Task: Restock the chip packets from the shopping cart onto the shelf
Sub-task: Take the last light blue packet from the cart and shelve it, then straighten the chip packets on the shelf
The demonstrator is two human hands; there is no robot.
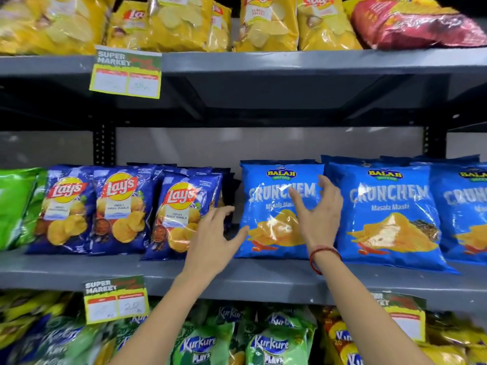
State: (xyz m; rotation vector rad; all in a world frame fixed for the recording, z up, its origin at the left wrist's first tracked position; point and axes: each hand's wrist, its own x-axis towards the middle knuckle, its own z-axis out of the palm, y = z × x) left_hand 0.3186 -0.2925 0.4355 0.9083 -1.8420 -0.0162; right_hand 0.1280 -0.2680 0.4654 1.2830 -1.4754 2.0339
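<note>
A light blue Balaji Crunchem packet [271,206] stands upright on the grey middle shelf [158,275]. My left hand [213,238] hovers at its lower left edge, fingers spread, thumb touching the packet's side. My right hand [319,214], with a red thread band on the wrist, is spread in front of the packet's right half, fingers apart and holding nothing. More Crunchem packets [387,214] stand to the right. Dark blue Lay's packets [179,214] stand to the left. The shopping cart is out of view.
Yellow Lay's bags [266,25] and a red bag [416,27] fill the top shelf. Green Kurkure packets [274,343] sit on the bottom shelf. Price tags [126,73] hang from the shelf edges. A narrow gap lies between the Lay's and Crunchem rows.
</note>
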